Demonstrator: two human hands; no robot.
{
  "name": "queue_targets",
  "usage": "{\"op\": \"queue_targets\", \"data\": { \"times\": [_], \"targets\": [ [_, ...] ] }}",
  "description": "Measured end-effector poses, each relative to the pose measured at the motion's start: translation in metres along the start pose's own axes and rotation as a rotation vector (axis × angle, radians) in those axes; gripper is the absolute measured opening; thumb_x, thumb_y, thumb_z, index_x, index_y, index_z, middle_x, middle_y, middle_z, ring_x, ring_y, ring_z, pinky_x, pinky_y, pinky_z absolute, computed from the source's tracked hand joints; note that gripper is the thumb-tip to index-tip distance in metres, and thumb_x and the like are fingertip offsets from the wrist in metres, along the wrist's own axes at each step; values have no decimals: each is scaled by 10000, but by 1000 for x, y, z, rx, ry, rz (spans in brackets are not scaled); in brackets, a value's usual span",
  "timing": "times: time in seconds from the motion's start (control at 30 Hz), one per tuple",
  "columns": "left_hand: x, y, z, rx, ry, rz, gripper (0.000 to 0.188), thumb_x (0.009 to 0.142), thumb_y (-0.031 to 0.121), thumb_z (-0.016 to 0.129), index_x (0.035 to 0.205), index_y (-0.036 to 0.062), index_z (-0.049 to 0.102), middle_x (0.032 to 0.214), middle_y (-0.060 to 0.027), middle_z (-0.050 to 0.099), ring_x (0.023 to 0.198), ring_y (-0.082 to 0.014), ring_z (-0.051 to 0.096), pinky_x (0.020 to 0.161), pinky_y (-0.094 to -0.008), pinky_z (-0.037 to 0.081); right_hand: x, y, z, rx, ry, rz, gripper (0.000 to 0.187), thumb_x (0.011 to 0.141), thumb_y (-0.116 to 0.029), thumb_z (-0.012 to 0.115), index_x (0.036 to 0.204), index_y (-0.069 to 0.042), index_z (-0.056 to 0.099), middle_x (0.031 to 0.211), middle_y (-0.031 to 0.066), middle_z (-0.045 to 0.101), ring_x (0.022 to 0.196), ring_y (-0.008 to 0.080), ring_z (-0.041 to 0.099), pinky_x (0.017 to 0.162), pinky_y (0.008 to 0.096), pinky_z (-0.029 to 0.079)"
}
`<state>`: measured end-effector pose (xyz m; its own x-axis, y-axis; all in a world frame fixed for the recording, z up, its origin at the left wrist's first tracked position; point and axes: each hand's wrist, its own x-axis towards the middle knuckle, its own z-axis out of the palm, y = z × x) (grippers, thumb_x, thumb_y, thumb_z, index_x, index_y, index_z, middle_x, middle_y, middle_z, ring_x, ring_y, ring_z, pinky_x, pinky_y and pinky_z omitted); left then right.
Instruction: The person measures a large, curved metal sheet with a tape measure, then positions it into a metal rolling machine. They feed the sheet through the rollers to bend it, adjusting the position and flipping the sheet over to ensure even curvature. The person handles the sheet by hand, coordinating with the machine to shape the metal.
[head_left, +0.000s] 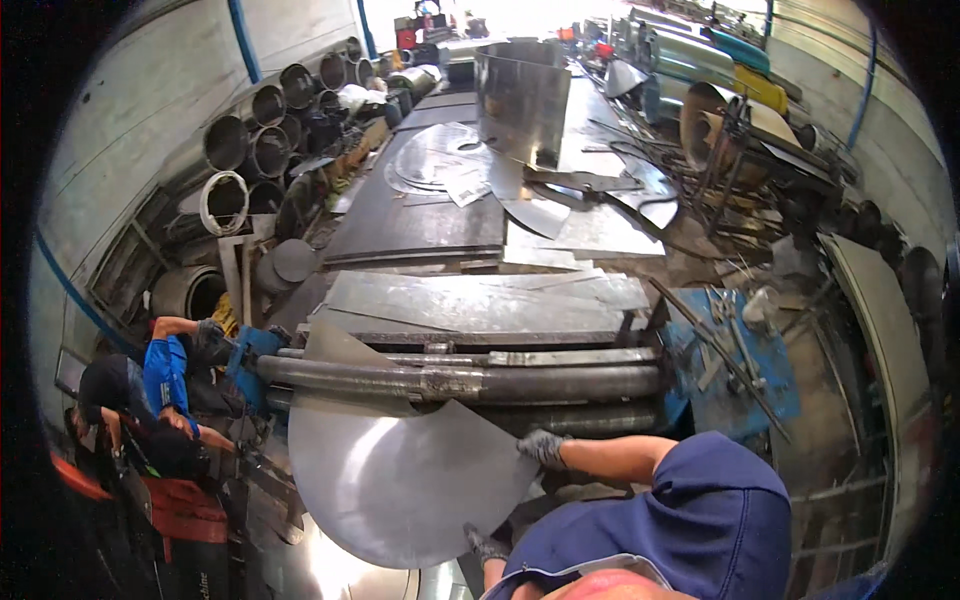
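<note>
A large grey sheet metal piece (pixel 410 490), cut with a rounded outer edge and a notch at the top, lies partly between the long steel rollers (pixel 560 384) of a rolling machine. Its upper corner sticks up behind the front roller. My right hand (pixel 543 449), in a dark grey glove, grips the sheet's right corner. Lower down, my left hand (pixel 487 545), also gloved, holds the near right edge; some of its fingers are hidden by the sheet.
At the left end of the rollers, a co-worker in a blue shirt (pixel 165 375) bends beside a red machine (pixel 185 508). Tools and bars lie on a blue plate (pixel 735 370) at right. Beyond, a long table (pixel 420 230) carries cut sheets and a standing metal cylinder (pixel 520 105). Pipes (pixel 226 143) are stacked left.
</note>
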<state>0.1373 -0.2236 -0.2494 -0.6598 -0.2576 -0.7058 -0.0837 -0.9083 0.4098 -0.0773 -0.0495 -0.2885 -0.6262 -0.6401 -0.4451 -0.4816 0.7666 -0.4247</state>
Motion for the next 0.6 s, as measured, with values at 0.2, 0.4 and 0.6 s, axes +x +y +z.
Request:
{"op": "queue_targets", "data": {
  "times": [0.2,0.4,0.6],
  "targets": [
    [2,15,-10,-102,-54,-64,591,888,529,389,1295,106,459,1278,-76,517,1146,-331,460,977,-477,340,-53,-68,-92,911,210,424,621,827,-492,554,1160,31,554,1118,189,604,1006,300,584,868,379,443],
    [22,6,-24,-73,-95,-150,738,831,628,410,1351,105,394,1386,-94,410,1265,-318,342,1074,-465,197,-70,-53,-30,1077,392,348,373,908,-254,478,1182,-14,554,1109,155,617,999,216,567,869,338,443],
    [14,21,-22,-33,47,-100,741,819,640,406,1356,129,388,1363,-94,433,1260,-299,360,1055,-489,226,-94,-116,-98,440,230,388,435,884,-339,427,1046,25,604,1120,265,562,1078,388,519,901,409,412]
  ]
}}
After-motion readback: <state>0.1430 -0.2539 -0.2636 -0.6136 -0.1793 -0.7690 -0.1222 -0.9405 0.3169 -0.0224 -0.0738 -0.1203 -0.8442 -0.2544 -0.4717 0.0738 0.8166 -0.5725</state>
